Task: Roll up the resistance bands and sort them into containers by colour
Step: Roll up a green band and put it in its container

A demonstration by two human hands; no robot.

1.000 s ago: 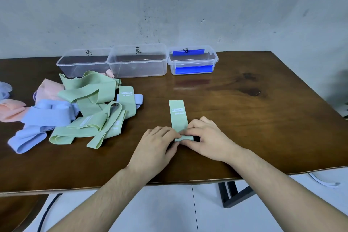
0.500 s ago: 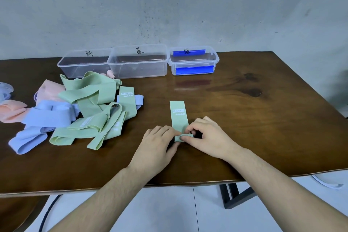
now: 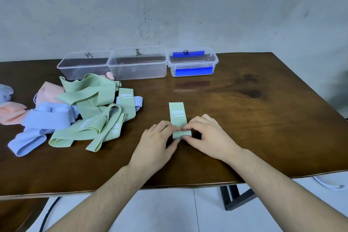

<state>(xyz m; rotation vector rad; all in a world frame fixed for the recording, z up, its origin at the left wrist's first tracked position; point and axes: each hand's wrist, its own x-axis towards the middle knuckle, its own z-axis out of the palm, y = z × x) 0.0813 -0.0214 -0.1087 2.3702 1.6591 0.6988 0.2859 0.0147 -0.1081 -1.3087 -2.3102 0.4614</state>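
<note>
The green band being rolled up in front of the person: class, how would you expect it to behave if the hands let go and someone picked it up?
The green band lies flat and thin, so it is probably floppy and light. Both the left hand and right hand pinch its rolled end, which suggests the roll may spring open once released. Loose bands in the pile drape and fold, hinting at the same limpness.

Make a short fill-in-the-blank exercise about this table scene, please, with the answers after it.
1. Both hands roll a band whose colour is ____.
2. The number of clear containers along the wall is ____.
3. The loose pile of bands lies to the person's ____ side.

Answers: green; three; left
</note>
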